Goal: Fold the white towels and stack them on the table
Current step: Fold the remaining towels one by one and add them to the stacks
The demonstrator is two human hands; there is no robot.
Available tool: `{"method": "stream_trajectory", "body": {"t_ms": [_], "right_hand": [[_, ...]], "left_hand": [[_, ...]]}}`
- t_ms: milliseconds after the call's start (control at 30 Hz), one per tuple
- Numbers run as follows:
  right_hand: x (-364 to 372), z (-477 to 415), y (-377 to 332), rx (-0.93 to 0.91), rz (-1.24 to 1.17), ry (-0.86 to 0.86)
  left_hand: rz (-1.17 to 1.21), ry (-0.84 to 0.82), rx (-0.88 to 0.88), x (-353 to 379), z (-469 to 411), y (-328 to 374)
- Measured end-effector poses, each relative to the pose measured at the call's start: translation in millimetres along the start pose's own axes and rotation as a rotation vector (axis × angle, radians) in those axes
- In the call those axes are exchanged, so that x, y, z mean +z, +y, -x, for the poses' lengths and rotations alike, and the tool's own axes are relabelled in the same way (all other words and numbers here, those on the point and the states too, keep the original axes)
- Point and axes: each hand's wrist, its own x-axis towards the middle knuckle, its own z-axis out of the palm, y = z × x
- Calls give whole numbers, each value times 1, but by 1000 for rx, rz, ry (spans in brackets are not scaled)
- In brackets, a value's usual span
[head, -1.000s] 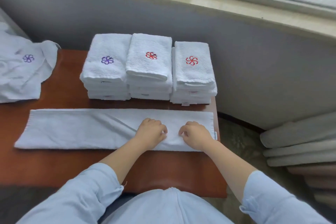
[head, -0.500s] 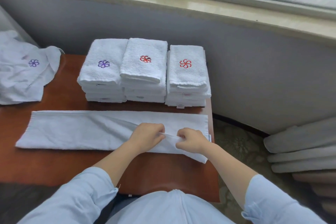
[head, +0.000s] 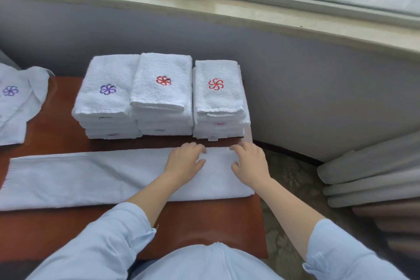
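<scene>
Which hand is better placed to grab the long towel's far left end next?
Probably the left. The left hand rests on the long towel nearer that end, while the right hand lies by its right edge and would have to cross the left arm.

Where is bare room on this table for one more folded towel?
Free: the table strip between the long towel and the near edge; the patch between the purple-flower stack and the loose towels. Crowded: the far right, with three stacks.

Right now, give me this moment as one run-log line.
step: folding | long towel: flat across table | left hand: rests on towel's far edge | right hand: same | folded stacks: three, behind towel
</scene>
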Motion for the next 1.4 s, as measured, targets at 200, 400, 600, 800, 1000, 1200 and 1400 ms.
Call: {"method": "stream_trajectory", "body": {"t_ms": [200,400,600,800,1000,1200,1400], "right_hand": [[20,12,5,30,-11,-252],[18,4,5,188,-76,-312],[14,-8,15,214,-135,-332],[16,-9,17,305,-171,-268],[6,-7,16,407,-574,-290],[-24,-14,-13,268,-1015,-351],[-34,-22,-56,274,-1270,-364]], "left_hand": [[24,-338,98,23,10,5],[-116,-448,56,26,3,13],[-131,-492,29,25,2,19],[-53,-542,22,24,5,16],[146,-569,-60,21,3,17],[1016,-534,-281,-9,9,32],[1147,-351,-512,-34,24,3]]}}
